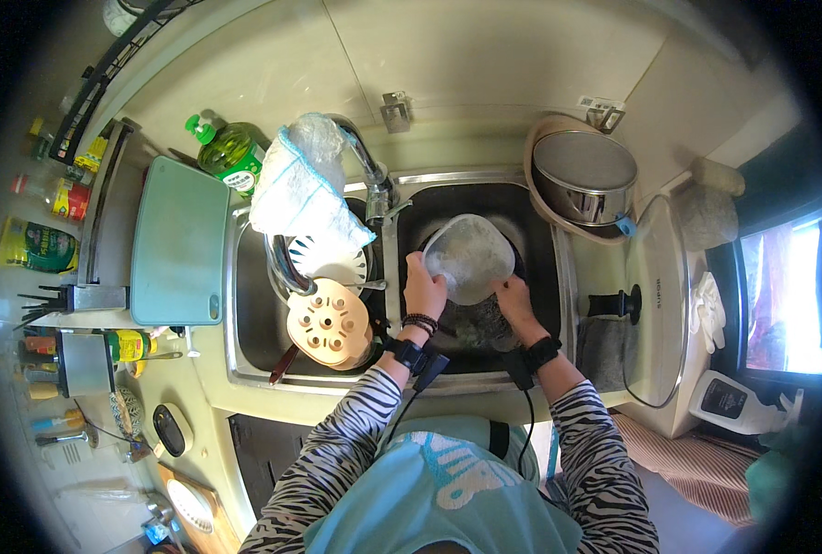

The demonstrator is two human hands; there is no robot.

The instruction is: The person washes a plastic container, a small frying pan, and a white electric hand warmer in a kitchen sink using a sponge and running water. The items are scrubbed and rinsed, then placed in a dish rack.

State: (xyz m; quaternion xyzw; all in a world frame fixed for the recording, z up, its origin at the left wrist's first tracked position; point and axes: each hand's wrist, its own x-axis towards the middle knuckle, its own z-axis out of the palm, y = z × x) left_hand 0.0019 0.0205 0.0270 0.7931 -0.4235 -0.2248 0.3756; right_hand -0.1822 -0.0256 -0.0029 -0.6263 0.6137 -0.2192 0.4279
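Observation:
Between my two hands is a translucent plastic container [469, 257], wet and whitish, held over the right basin [537, 332] of a dark double sink. My left hand [425, 291] grips its left rim with the thumb on the near side. At the lower right edge, my right hand [515, 299] pinches the rim. Beneath the container is dark, bubbly water [477, 329]; whether a vessel holds it is hard to tell.
Dishes and a perforated peach-coloured plastic piece [329, 322] crowd the left basin. A white cloth [307, 187] hangs over the faucet [378, 187]. Beside the sink stand a green cutting board [179, 242], a dish soap bottle [234, 156], a steel pot [584, 180] and a glass lid [657, 305].

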